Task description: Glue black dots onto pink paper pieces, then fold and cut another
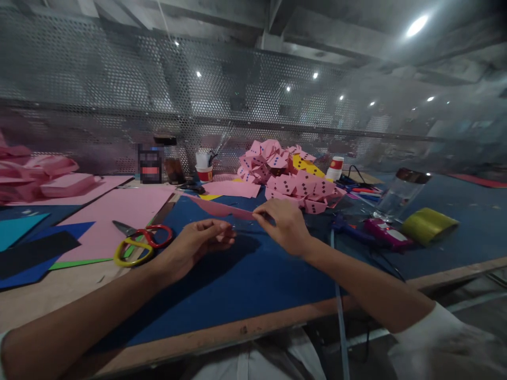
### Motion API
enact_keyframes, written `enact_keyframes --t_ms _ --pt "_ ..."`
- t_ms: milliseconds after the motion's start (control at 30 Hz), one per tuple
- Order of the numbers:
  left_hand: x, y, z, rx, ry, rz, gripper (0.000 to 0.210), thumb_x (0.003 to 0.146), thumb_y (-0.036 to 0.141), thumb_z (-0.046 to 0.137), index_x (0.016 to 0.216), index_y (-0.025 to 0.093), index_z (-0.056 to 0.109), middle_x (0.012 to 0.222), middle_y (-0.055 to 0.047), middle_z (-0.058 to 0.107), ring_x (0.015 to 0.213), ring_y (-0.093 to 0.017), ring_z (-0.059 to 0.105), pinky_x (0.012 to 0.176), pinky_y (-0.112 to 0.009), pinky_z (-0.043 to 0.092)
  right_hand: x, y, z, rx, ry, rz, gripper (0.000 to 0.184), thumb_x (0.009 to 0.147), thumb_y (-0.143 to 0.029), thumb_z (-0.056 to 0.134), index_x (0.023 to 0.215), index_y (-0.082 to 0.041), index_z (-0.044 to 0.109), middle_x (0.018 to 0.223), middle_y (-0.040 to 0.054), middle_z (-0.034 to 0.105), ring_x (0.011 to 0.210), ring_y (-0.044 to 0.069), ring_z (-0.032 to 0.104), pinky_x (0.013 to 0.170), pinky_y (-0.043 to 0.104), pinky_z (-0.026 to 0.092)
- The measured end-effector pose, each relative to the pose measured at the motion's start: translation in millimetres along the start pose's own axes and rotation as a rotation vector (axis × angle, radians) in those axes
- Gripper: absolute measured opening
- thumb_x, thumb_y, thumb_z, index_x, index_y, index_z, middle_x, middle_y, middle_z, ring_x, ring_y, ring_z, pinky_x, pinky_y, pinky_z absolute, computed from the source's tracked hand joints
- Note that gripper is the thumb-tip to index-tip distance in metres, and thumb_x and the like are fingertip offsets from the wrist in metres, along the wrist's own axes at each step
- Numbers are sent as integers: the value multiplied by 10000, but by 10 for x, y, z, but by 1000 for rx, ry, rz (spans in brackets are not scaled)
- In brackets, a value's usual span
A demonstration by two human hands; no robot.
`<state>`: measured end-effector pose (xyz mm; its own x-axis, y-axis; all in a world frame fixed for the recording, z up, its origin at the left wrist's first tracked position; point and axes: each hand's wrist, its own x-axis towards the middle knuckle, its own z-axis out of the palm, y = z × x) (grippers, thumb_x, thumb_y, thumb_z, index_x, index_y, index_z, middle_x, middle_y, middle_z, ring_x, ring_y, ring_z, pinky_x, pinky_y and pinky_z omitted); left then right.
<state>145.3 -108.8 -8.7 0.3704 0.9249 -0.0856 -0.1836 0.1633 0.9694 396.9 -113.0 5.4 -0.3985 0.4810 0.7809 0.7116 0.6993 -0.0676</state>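
Observation:
My right hand [283,224] is closed in a pinch on the end of a thin piece of pink paper [222,208], which stretches leftward above the blue work surface [245,285]. Just below that paper, to the left, my left hand [202,243] has its fingers curled with the thumb over them. Whether anything small sits in those fingers I cannot make out. Beside the left wrist lie scissors with one red and one yellow handle [147,236], partly on pink sheets [114,211].
Pink folded paper pieces with dark dots [295,190] are heaped behind my hands. To the right are a purple object [388,234], a yellow-green roll [430,227] and a clear jar [404,195]. Blue sheets [75,237] lie at left; paper cups [204,168] stand behind.

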Motion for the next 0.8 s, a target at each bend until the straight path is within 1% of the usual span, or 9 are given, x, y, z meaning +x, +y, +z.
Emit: enact_keyframes --t_ms 167,233,300,367,433,533,633,700,800 --pt "-83 -1 137 -37 -108 -67 369 827 414 849 1083 151 815 1098 -123 819 968 -236 770 936 -330 617 -24 -122 -23 -202 -70 -281 188 1069 -256 530 1004 -174 686 944 71 745 883 202 632 824 378 388" --pt "-97 -17 173 -37 -92 -60 331 830 394 848 1043 142 824 1050 -112 828 955 -235 770 931 -323 611 -37 -157 -12 -252 -96 -351 175 1066 -230 527 1011 -174 683 947 66 738 875 205 609 829 389 377" --pt "-99 -34 191 -32 -41 -55 290 790 368 879 947 129 832 905 -95 830 893 -231 774 897 -313 613 -45 -180 5 -275 -105 -398 151 1054 -192 532 1024 -172 679 961 61 733 880 208 595 834 395 373" --pt "-91 -34 195 -31 3 -50 287 745 363 905 871 117 828 804 -90 814 851 -233 775 868 -307 615 -45 -193 12 -266 -108 -411 136 1048 -181 539 1063 -168 674 985 60 730 898 214 589 844 400 375" --pt "-76 -9 183 -29 31 -33 299 722 369 907 847 110 821 795 -99 808 840 -238 775 864 -314 616 -38 -195 3 -227 -109 -383 143 1050 -224 550 1120 -165 661 1035 69 727 933 224 588 861 407 380" --pt "-40 62 136 -17 77 21 268 710 363 887 782 123 794 774 -90 792 811 -243 772 879 -347 619 -26 -173 -34 -163 -116 -329 241 1039 -288 587 1245 -166 620 1170 99 711 1024 245 582 911 419 388" --pt "1 121 83 -1 98 53 222 731 346 853 734 143 763 723 -59 760 813 -241 767 872 -349 620 -23 -134 -66 -151 -134 -310 337 1003 -239 635 1330 -177 578 1290 124 676 1118 263 569 967 433 385" --pt "22 130 65 14 89 56 207 745 329 840 715 142 758 720 -57 747 824 -232 760 864 -330 619 -24 -114 -74 -155 -135 -311 322 991 -183 629 1311 -196 591 1308 118 674 1138 260 568 985 437 380" --pt "36 113 74 16 67 68 213 760 313 837 675 146 736 721 -48 728 820 -208 744 862 -309 618 -26 -106 -71 -134 -105 -346 224 1011 -156 586 1223 -214 632 1243 88 710 1124 237 586 987 428 377"
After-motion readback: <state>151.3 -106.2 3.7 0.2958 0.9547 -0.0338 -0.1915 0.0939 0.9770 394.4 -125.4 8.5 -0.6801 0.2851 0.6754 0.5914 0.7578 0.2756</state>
